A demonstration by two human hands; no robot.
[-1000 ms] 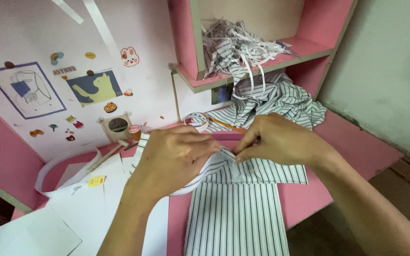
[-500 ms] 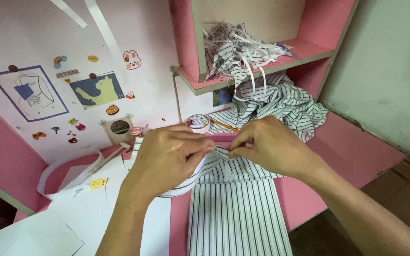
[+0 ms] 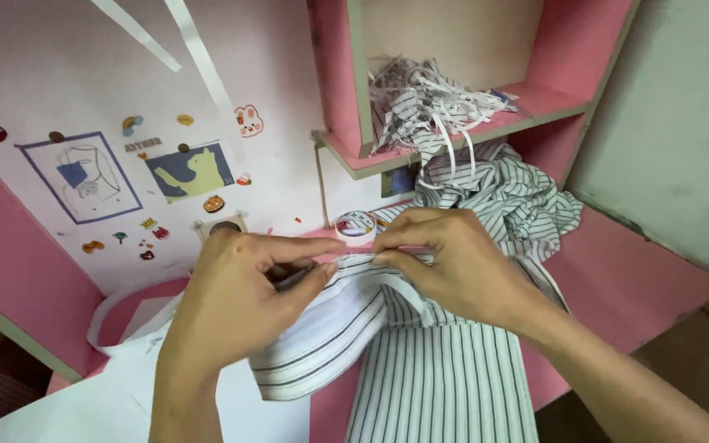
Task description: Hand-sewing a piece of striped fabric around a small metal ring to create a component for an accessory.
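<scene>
Your left hand [image 3: 235,295] and your right hand [image 3: 453,267] meet over the folded edge of a striped cloth [image 3: 420,361], white with thin dark stripes, which lies across the pink tabletop [image 3: 642,287] in front of you. The fingers of your left hand are pressed together on the cloth's upper edge, thumb above and forefinger below, pinching the fold; a slim dark object shows between them, too hidden to tell what it is. The fingers of your right hand pinch the same edge just beside the left, fingertips nearly touching those of the other hand. Below your hands the cloth hangs flat toward you over the tabletop's front edge, while the rest of it is bunched up behind your right hand, under a pink shelf [image 3: 486,135]. On that shelf sits a heap of white paper strips [image 3: 432,98], some dangling over its lip. A small roll of tape [image 3: 356,226] stands on the tabletop just beyond your fingertips. White sheets of paper [image 3: 125,394] lie under your left forearm, and the white wall behind carries stickers and a cat picture [image 3: 192,171].
</scene>
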